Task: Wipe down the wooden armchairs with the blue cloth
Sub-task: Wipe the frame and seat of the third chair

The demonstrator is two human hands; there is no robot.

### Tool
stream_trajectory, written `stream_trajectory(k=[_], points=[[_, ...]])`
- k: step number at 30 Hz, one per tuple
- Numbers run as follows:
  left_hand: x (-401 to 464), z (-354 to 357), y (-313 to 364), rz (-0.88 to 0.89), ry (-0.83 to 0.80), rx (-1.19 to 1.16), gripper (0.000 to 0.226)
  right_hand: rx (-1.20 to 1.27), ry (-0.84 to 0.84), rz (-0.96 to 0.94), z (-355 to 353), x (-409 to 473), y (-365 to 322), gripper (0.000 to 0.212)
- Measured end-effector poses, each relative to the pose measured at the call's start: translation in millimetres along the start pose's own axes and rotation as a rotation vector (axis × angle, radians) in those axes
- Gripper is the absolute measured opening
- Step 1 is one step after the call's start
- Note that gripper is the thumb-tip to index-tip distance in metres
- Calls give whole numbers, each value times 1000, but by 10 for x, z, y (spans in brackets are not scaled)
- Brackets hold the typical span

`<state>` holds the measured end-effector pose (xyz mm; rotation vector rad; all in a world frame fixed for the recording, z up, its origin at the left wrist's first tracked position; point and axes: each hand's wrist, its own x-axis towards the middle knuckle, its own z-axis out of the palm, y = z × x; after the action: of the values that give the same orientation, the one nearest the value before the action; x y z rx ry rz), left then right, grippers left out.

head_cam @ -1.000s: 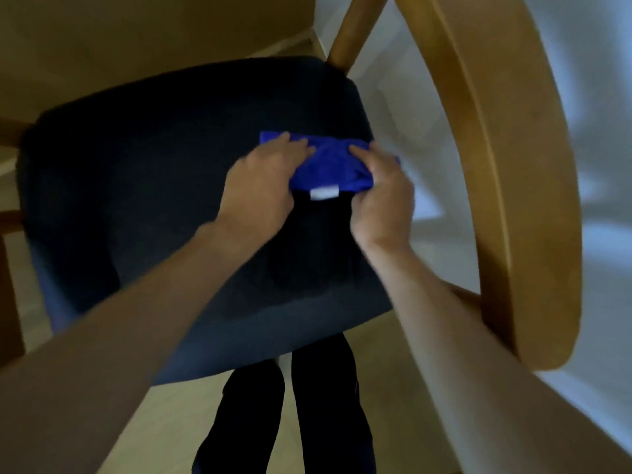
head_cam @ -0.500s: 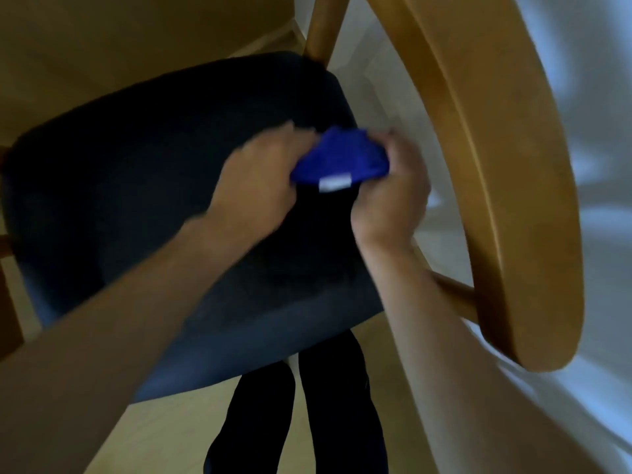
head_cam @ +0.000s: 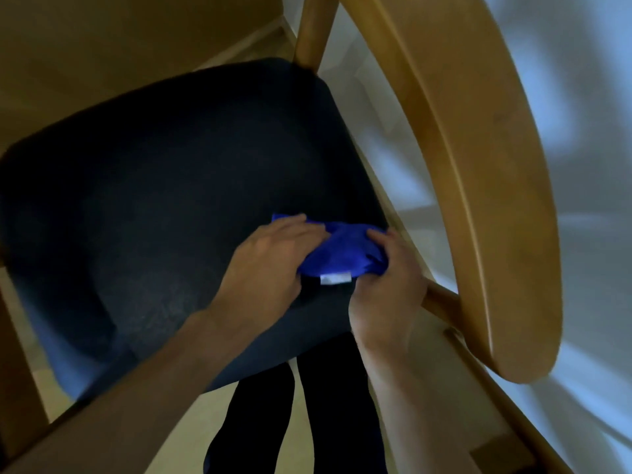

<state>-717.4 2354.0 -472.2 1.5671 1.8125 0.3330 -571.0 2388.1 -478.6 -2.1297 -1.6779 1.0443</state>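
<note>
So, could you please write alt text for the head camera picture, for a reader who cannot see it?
Seen from above, a person's left hand and right hand hold a bunched blue cloth on the dark seat cushion of a wooden armchair. The curved wooden armrest arcs past on the right, and the person's dark trouser legs show below the seat.

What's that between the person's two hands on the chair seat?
In the head view, the bunched blue cloth with a white tag lies between the left hand and right hand, both gripping it.
</note>
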Motion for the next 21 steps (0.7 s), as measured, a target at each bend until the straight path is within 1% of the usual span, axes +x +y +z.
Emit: stream_trajectory(k=[2,4,5,7,8,9,10,11,13,15,16,17,18,19,21], points=[[236,-94,17,-7,58,4,68,61,106,-131,2,219,-197,33],[571,-189,29,-3,110,37,62,113,187,-220,64,487,-354,19],[744,-225,26,4,119,50,56,108,206,-223,99,604,-394,19],[988,-266,9,-1,96,69,46,-16,150,-193,163,699,-318,18],[1026,-265,-4,4,77,89,43,-101,97,-179,185,644,-225,26],[977,-247,-14,21,48,103,40,-165,52,-185,196,515,-106,41],[851,-223,-23,46,15,110,35,-186,22,-199,195,313,11,53],[651,-193,-25,75,-17,106,31,-179,9,-204,183,65,112,60],[161,-116,-55,111,-60,67,37,-159,-46,-168,129,-453,272,67],[-266,-50,-73,109,-138,78,40,-148,-131,-105,70,-768,374,67],[-397,-29,-75,96,-179,99,44,-140,-168,-89,39,-825,410,66],[-458,-8,-80,74,-212,100,53,-130,-195,-80,4,-821,424,65],[-439,-9,-75,62,-218,77,61,-119,-207,-82,-30,-775,423,64],[-370,-33,-56,62,-186,52,64,-114,-187,-93,-71,-713,396,64],[-138,-119,17,84,-104,21,66,-105,-60,-152,-126,-537,305,67]])
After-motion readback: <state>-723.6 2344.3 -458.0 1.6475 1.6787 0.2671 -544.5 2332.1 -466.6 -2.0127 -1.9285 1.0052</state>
